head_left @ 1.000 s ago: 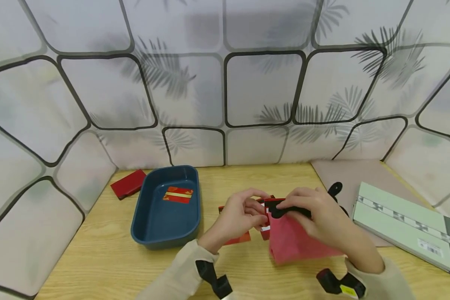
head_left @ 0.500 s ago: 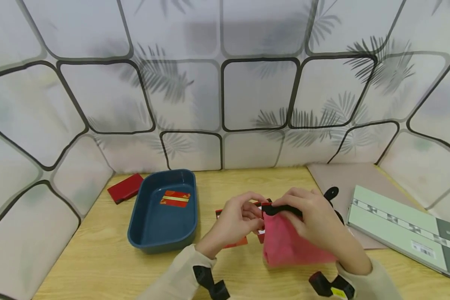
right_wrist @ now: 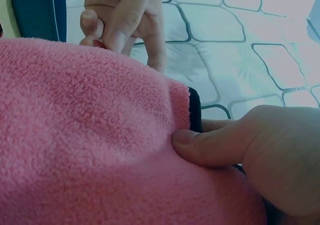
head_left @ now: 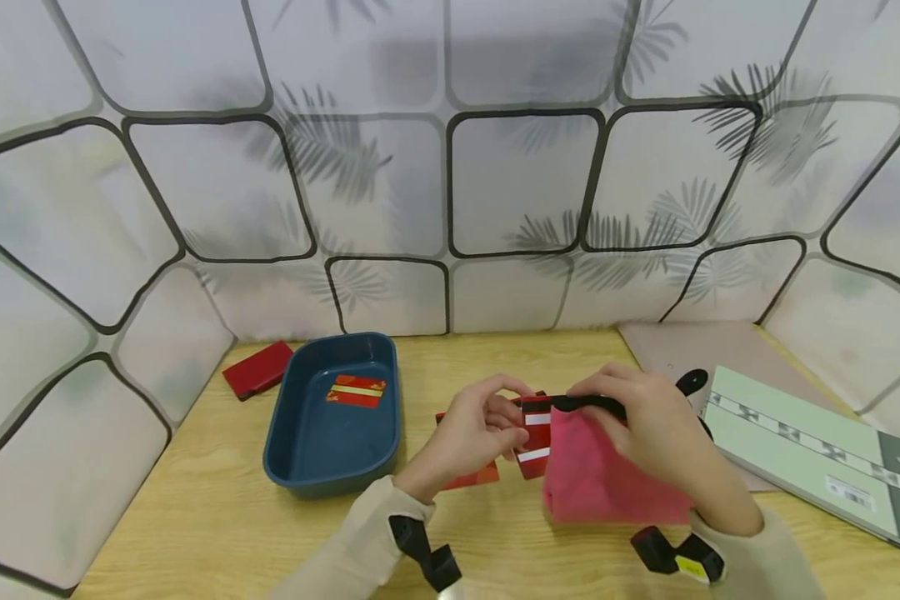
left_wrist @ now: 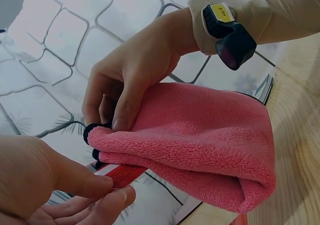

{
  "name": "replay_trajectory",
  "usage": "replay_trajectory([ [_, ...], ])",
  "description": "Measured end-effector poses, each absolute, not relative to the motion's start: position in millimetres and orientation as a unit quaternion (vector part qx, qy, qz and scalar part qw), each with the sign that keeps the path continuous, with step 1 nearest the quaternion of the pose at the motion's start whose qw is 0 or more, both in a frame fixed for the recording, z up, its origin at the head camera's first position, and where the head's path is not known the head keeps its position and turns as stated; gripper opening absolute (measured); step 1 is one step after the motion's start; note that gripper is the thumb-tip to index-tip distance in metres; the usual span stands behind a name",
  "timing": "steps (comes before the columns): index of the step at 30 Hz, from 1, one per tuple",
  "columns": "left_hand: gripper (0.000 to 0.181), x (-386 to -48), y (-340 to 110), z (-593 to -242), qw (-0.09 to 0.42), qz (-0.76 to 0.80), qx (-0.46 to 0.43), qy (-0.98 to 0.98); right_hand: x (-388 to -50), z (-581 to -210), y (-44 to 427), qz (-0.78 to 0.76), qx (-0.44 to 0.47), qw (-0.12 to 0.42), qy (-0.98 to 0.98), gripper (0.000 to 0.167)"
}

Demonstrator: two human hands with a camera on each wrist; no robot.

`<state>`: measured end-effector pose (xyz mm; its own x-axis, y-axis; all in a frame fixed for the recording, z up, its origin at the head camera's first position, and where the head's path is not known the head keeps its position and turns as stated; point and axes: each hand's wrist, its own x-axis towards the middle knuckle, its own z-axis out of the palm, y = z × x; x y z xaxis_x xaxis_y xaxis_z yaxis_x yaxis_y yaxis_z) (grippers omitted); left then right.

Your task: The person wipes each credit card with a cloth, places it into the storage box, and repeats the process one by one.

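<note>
My left hand (head_left: 474, 429) pinches a red card (head_left: 537, 435) with white stripes by its edge, between thumb and finger in the left wrist view. My right hand (head_left: 645, 421) grips a folded pink plush cloth (head_left: 611, 487) along its black trim, thumb on the near face in the right wrist view. The card lies right against the cloth's folded edge, partly behind it. A black loop (head_left: 692, 382) sticks out beyond the right hand. Under the left hand, another red-orange card (head_left: 478, 477) lies on the table, mostly hidden.
Left of the hands stands a blue tray (head_left: 285, 467) with a red and gold card (head_left: 356, 390) in it. A dark red wallet-like item (head_left: 258, 369) lies behind the tray's left side. A pale green binder (head_left: 802, 450) lies on a beige sheet (head_left: 705, 342) at right.
The pink cloth and right hand have shifted slightly right, away from the left hand. More of the striped red card now shows between them. The left hand keeps nearly the same place.
</note>
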<state>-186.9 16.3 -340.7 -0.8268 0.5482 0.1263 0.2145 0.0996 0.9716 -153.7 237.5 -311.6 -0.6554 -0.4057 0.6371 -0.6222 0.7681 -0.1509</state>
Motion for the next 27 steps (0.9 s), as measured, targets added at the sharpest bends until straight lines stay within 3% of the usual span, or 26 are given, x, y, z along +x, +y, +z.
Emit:
replay_trajectory([
  [27,0.042,-195,11,-343,0.109,0.613,0.221,0.750,-147,-304,255,0.086,0.235,0.306,-0.919,0.027],
])
